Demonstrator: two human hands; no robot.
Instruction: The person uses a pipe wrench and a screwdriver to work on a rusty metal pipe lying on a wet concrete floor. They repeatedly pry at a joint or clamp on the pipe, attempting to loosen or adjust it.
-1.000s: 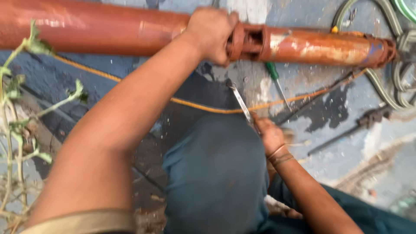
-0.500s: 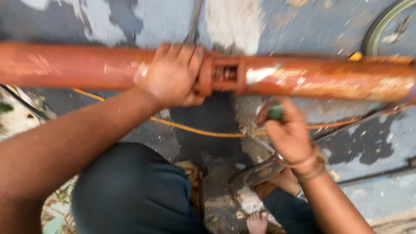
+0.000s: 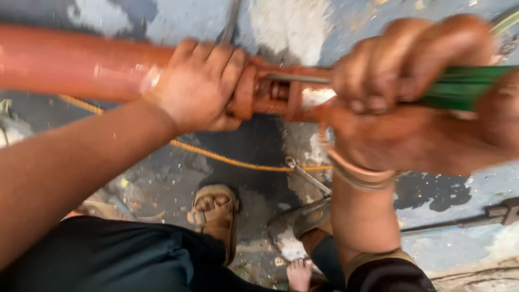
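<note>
A long rusty orange pipe body point(image 3: 70, 65) lies across the top of the head view, with a slotted coupling point(image 3: 275, 92) at its middle. My left hand point(image 3: 197, 84) grips the pipe just left of the coupling. My right hand point(image 3: 416, 86) is closed around a green-handled screwdriver point(image 3: 465, 86), held level with the pipe. Its metal shaft point(image 3: 297, 78) reaches left into the coupling. A band sits on my right wrist.
An orange cord point(image 3: 227, 158) runs over the wet, patchy concrete floor point(image 3: 162, 173) under the pipe. A metal tool point(image 3: 308, 176) lies near my sandalled foot point(image 3: 216, 211). A dark metal bar point(image 3: 470, 219) lies at lower right. My dark-trousered knee fills the bottom left.
My right hand picked the green-handled screwdriver up off the floor and raised it to the coupling. The view moved closer. My left hand stayed on the pipe.
</note>
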